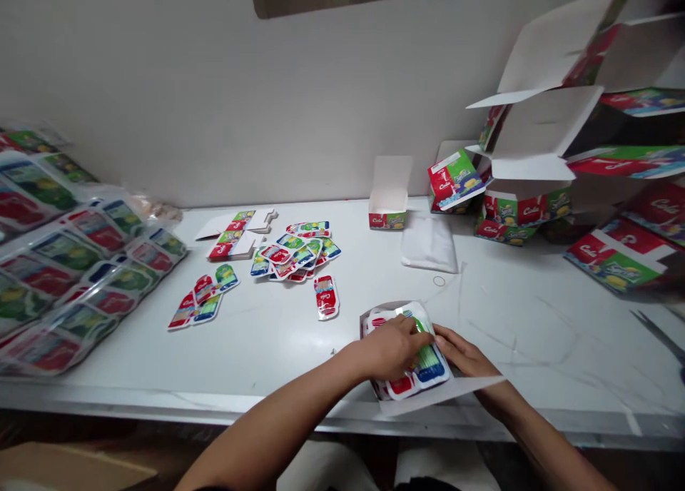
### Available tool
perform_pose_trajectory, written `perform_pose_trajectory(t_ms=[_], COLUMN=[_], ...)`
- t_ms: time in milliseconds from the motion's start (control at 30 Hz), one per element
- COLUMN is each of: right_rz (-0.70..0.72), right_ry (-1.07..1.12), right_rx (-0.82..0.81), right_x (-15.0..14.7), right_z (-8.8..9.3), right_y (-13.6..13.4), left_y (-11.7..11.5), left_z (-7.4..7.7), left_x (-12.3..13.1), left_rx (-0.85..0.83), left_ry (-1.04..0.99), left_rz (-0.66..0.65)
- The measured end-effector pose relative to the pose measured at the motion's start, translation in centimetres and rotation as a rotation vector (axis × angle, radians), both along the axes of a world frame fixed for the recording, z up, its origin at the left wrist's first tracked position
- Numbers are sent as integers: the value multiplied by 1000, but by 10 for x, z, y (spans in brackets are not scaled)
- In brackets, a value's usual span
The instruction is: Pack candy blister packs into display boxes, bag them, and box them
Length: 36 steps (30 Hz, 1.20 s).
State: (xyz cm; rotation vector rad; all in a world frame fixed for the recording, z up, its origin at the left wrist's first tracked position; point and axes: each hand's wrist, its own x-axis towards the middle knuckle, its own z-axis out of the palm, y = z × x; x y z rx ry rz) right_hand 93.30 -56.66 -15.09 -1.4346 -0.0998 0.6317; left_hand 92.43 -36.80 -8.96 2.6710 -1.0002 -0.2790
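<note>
My left hand [393, 347] lies on top of a stack of small colourful sachets [422, 366], fingers curled over it. My right hand [463, 355] grips the same stack from the right side. The stack rests on a white card flap [454, 392] near the front edge of the white table [267, 341]. A single red sachet [326, 296] lies just left of the stack. Farther left, a loose pile of sachets [294, 252] and a short row of sachets [203, 300] are spread on the table.
Sheets of uncut sachets [69, 255] cover the left end. An open small printed box [389, 207] and a white packet [428, 243] sit near the wall. Open printed cartons [535, 184] pile up at the right. Scissors [661, 336] lie at the right edge.
</note>
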Motion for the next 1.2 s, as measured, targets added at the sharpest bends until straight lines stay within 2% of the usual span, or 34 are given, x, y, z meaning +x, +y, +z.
perform_pose_trajectory(t_ms=[67,167,267,367,433,500,600,700,800,867,900,1033,1133,1200], right_rz=[52,123,129,101,26,-13,82,166,181,189,198,238,246,243], right_ry=[-14,-18,-43,-85,-157,-329,-626,-730,-751,-755,-756,-763,-768,-766], right_rx=[-5,14,7,-37,-135,-266,-409,-469,-494,-502,-503,-511,-529,-533], right_x=[5,11,12,11,11,12,14,15,15,16,17,21,23,22], right_z=[-1,-3,-8,-16,-19,-19,-11,-4,-6,-11,-14,-20,-19,-17], right_y=[1,2,3,5,5,3,-1,-5,-7,-8,-8,-10,-11,-10], left_y=[-1,-1,-6,-12,-13,-12,-11,-3,15,28,33,30,14,7], left_z=[-4,-1,-3,-13,-21,-25,-19,-3,3,-7,-16,-54,-63,-62], left_x=[1,10,24,32,33,32,29,20,-1,-21,-32,-58,-56,-53], left_rx=[-97,-314,-333,-291,-311,-353,-431,-615,-941,-1129,-1216,-1482,-1472,-1316], left_ry=[56,171,189,172,187,202,226,161,-82,-110,-44,264,327,265], left_rz=[122,401,610,670,671,673,662,664,876,1064,1125,1166,1155,1220])
